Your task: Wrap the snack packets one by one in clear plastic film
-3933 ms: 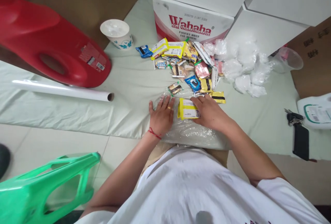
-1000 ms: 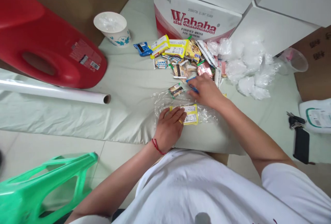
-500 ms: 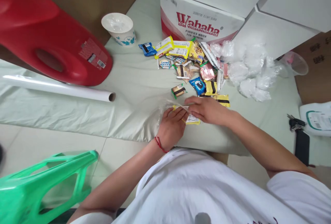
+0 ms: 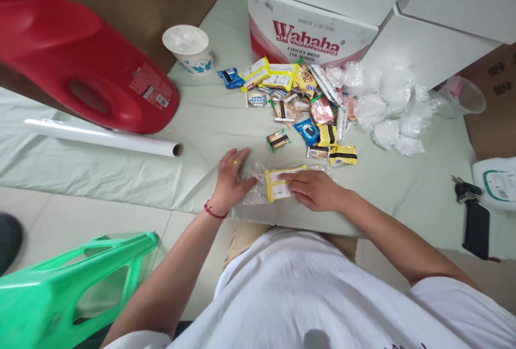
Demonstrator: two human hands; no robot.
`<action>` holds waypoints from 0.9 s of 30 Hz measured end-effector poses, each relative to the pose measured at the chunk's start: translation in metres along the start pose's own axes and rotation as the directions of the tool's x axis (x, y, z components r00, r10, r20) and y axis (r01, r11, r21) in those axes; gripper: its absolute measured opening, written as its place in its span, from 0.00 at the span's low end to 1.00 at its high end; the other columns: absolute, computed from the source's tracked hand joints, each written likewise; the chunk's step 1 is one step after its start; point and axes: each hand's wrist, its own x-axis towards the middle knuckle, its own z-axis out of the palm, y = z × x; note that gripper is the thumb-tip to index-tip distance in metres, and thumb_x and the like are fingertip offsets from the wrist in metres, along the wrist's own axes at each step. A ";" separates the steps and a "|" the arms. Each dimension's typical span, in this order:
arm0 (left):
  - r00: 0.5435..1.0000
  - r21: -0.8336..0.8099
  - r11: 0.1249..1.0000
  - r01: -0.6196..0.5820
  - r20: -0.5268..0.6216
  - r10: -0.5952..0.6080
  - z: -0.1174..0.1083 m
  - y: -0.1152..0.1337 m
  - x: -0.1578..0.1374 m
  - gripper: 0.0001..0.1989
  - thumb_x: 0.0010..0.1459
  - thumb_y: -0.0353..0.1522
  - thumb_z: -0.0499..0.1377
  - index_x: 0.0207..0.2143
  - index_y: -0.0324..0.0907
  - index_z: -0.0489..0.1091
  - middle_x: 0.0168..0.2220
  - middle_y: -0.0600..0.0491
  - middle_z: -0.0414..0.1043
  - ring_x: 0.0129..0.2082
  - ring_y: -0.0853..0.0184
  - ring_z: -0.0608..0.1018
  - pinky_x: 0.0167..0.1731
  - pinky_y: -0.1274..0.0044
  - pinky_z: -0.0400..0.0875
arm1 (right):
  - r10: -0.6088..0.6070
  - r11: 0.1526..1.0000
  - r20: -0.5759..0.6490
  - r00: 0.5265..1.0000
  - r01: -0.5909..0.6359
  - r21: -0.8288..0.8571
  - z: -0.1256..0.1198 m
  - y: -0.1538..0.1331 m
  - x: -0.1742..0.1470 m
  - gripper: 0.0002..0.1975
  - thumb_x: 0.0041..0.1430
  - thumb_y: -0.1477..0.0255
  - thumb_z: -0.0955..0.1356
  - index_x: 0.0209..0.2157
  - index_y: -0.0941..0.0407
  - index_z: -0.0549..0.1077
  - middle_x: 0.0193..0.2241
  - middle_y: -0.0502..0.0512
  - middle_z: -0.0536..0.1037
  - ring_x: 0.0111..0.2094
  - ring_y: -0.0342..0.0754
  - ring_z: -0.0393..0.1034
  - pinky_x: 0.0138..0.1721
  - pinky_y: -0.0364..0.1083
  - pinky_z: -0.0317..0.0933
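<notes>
Near the table's front edge lies a yellow-edged snack packet (image 4: pixel 276 185) on crumpled clear plastic film (image 4: pixel 253 190), which spreads out on both sides of it. My right hand (image 4: pixel 318 190) rests on the packet's right part with fingers stretched over it, hiding that end. My left hand (image 4: pixel 231 182) is apart from the packet, its fingers spread over the cloth and its thumb close to the film's left edge. Just beyond are a small green-ended biscuit packet (image 4: pixel 278 140) and a blue packet (image 4: pixel 307 132).
A white roll (image 4: pixel 105 138) and a red jug (image 4: pixel 121 91) stand left. At the back are a paper cup (image 4: pixel 189 50) and a Wahaha carton (image 4: pixel 306 31). Clear-wrapped bundles (image 4: pixel 387 101) lie right of the snack pile, with keys (image 4: pixel 467 190) farther right. A green stool (image 4: pixel 44 284) is below left.
My left hand has moved off the packet to the left and its fingers have spread. The film now lies crumpled and lower, and more of the packet shows. My right hand still touches it.
</notes>
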 end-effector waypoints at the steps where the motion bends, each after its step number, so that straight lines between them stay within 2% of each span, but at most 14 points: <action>1: 0.997 -0.069 0.997 -0.018 0.067 0.023 -0.002 0.001 0.004 0.22 0.53 0.39 0.67 0.50 0.43 0.75 0.59 0.42 0.73 0.68 0.47 0.65 0.68 0.53 0.58 | -0.006 1.000 0.002 1.000 0.006 -0.017 0.001 -0.001 -0.001 0.15 0.73 0.67 0.63 0.53 0.56 0.76 0.66 0.62 0.71 0.53 0.55 0.76 0.51 0.53 0.68; 3: 0.989 -0.247 0.969 -0.004 0.139 0.039 -0.008 0.004 0.007 0.10 0.57 0.39 0.64 0.36 0.43 0.76 0.48 0.44 0.79 0.60 0.51 0.74 0.63 0.58 0.67 | -0.021 0.998 0.009 1.000 0.022 -0.051 0.004 -0.002 -0.004 0.21 0.72 0.62 0.64 0.61 0.56 0.72 0.68 0.62 0.69 0.53 0.57 0.74 0.52 0.55 0.66; 5: 0.984 -0.368 0.928 0.055 0.176 0.012 -0.018 0.004 0.003 0.10 0.59 0.39 0.63 0.30 0.43 0.74 0.39 0.46 0.78 0.45 0.58 0.80 0.48 0.66 0.76 | -0.036 0.997 0.015 0.999 0.037 -0.072 0.008 -0.002 -0.007 0.23 0.73 0.63 0.64 0.65 0.54 0.70 0.68 0.60 0.68 0.52 0.56 0.72 0.51 0.55 0.65; 7: 0.978 -0.362 0.929 0.083 0.207 -0.007 -0.031 -0.002 -0.005 0.10 0.58 0.40 0.64 0.28 0.43 0.75 0.35 0.48 0.77 0.35 0.63 0.79 0.37 0.71 0.74 | -0.048 0.996 0.013 0.999 0.049 -0.080 0.012 -0.002 -0.009 0.21 0.74 0.68 0.62 0.64 0.53 0.71 0.68 0.57 0.69 0.49 0.54 0.71 0.50 0.55 0.63; 10: 0.967 -0.301 0.950 0.083 0.253 -0.004 -0.053 -0.016 -0.021 0.12 0.57 0.40 0.65 0.25 0.44 0.76 0.34 0.48 0.77 0.34 0.63 0.78 0.34 0.71 0.72 | -0.057 0.995 -0.002 0.998 0.057 -0.076 0.017 0.000 -0.010 0.21 0.73 0.72 0.61 0.63 0.52 0.73 0.67 0.56 0.70 0.46 0.53 0.69 0.47 0.54 0.62; 12: 0.981 -0.345 0.932 0.111 0.190 -0.046 -0.061 -0.022 -0.028 0.14 0.56 0.41 0.66 0.22 0.44 0.73 0.33 0.49 0.77 0.34 0.62 0.77 0.37 0.69 0.72 | -0.063 0.996 -0.013 0.998 0.062 -0.064 0.019 0.002 -0.010 0.21 0.73 0.73 0.61 0.62 0.52 0.74 0.67 0.55 0.71 0.45 0.53 0.68 0.46 0.54 0.61; 13: 0.987 -0.385 0.913 0.134 0.136 -0.088 -0.062 -0.022 -0.029 0.14 0.57 0.41 0.66 0.24 0.44 0.72 0.34 0.49 0.77 0.36 0.61 0.78 0.39 0.68 0.73 | -0.065 0.996 -0.019 0.998 0.064 -0.054 0.020 0.003 -0.010 0.21 0.73 0.73 0.61 0.62 0.52 0.74 0.67 0.56 0.71 0.45 0.53 0.68 0.46 0.54 0.61; 15: 0.983 -0.438 0.880 0.183 0.056 -0.176 -0.057 -0.016 -0.026 0.13 0.62 0.44 0.61 0.35 0.44 0.74 0.40 0.47 0.79 0.43 0.59 0.78 0.46 0.66 0.73 | -0.069 0.997 -0.024 0.997 0.068 -0.032 0.020 0.004 -0.010 0.21 0.73 0.73 0.60 0.62 0.51 0.74 0.66 0.56 0.71 0.44 0.52 0.68 0.46 0.53 0.60; 17: 0.976 -0.341 0.915 0.216 0.079 -0.201 -0.044 -0.004 -0.018 0.20 0.65 0.47 0.56 0.50 0.43 0.72 0.49 0.44 0.79 0.51 0.55 0.77 0.53 0.61 0.71 | -0.070 0.997 -0.023 0.997 0.069 -0.015 0.020 0.004 -0.010 0.21 0.73 0.73 0.60 0.62 0.51 0.74 0.66 0.56 0.71 0.44 0.52 0.68 0.46 0.53 0.60; 18: 0.976 -0.211 0.956 0.206 0.119 -0.185 -0.036 0.003 -0.014 0.25 0.63 0.48 0.57 0.55 0.43 0.71 0.52 0.43 0.78 0.54 0.53 0.75 0.56 0.58 0.68 | -0.067 0.998 -0.023 0.997 0.067 -0.011 0.020 0.004 -0.011 0.22 0.73 0.73 0.61 0.62 0.51 0.74 0.66 0.57 0.71 0.45 0.52 0.68 0.47 0.53 0.60; 20: 0.964 0.103 0.987 0.127 0.223 -0.147 -0.023 0.015 -0.010 0.27 0.54 0.49 0.65 0.51 0.43 0.75 0.52 0.41 0.76 0.56 0.46 0.72 0.58 0.53 0.65 | -0.053 0.998 -0.025 0.998 0.053 -0.018 0.020 0.002 -0.011 0.22 0.72 0.73 0.62 0.63 0.51 0.73 0.67 0.57 0.71 0.45 0.53 0.67 0.47 0.53 0.60; 22: 0.942 0.293 0.956 0.032 0.310 -0.126 -0.018 0.024 -0.013 0.19 0.49 0.46 0.69 0.38 0.43 0.78 0.51 0.42 0.75 0.57 0.43 0.70 0.57 0.51 0.66 | -0.033 0.999 -0.030 0.999 0.032 -0.028 0.020 -0.001 -0.012 0.22 0.72 0.72 0.62 0.63 0.51 0.73 0.67 0.56 0.71 0.45 0.54 0.67 0.47 0.54 0.60; 25: 0.940 0.259 0.965 -0.042 0.337 -0.050 -0.027 0.032 -0.025 0.10 0.55 0.40 0.64 0.29 0.43 0.74 0.47 0.43 0.76 0.53 0.49 0.74 0.52 0.59 0.72 | -0.015 1.000 -0.042 0.999 0.014 -0.024 0.021 -0.004 -0.013 0.21 0.73 0.71 0.62 0.62 0.51 0.74 0.67 0.55 0.71 0.46 0.54 0.67 0.48 0.55 0.60; 27: 0.940 0.121 0.990 0.069 0.326 -0.105 -0.036 0.040 -0.031 0.10 0.57 0.40 0.61 0.29 0.44 0.72 0.38 0.46 0.78 0.39 0.58 0.78 0.41 0.67 0.74 | -0.007 1.000 -0.048 0.999 0.006 -0.012 0.021 -0.004 -0.013 0.20 0.74 0.70 0.61 0.62 0.51 0.74 0.67 0.54 0.71 0.45 0.53 0.67 0.49 0.55 0.60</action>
